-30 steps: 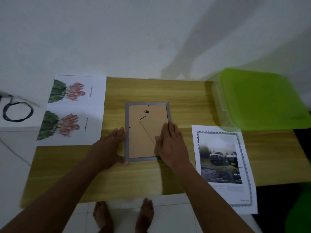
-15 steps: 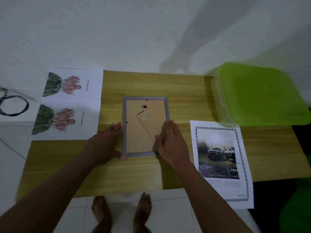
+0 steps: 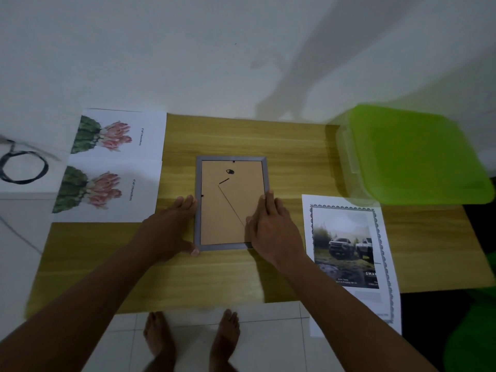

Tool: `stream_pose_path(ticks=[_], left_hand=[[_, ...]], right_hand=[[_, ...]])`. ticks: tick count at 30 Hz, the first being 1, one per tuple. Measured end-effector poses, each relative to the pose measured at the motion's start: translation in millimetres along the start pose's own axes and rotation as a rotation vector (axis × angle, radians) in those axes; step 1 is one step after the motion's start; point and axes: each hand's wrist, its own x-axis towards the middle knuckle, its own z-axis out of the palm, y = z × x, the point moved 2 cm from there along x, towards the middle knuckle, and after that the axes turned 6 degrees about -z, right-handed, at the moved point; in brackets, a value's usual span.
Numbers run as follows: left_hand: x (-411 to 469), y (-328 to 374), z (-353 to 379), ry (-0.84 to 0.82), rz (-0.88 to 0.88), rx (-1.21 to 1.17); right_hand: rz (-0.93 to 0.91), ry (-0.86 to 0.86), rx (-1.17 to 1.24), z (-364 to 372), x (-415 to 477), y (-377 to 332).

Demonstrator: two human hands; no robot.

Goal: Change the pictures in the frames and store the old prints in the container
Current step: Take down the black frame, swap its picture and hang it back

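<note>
Picture frame (image 3: pixel 231 204) face-down on the tabletop (image 3: pixel 268 277): left hand (image 3: pixel 171 229) flat beside its left edge, right hand (image 3: pixel 271 232) spread flat on its backing, fingers grasping nothing; press evenly while freeing the clips.

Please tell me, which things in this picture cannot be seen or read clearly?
- Picture frame, head view: it lies face down, so the print inside, if any, is hidden by the backing board.
- Green container: blurred; the lid hides its contents.
- Flower prints: captions too small to read.
- Truck print: bottom text blurred.
- Right hand: covers the frame's lower right corner.
- Left hand: palm side hidden.
</note>
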Motion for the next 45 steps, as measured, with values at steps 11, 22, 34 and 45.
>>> stream_pose_path(ticks=[11,22,34,45], left_hand=[[4,18,10,0.247,-0.093,-0.378],[12,27,10,0.220,-0.207,-1.001],[-12,38,-21,0.146,-0.076,-1.305],[-65,59,-69,0.253,0.151,-1.047]], right_hand=[[0.213,0.067,0.376,-18,4,8],[0.327,0.096,0.919,-27,8,19],[0.315,0.191,1.281,-58,-10,17],[0.246,0.278,1.073,-126,-26,-26]])
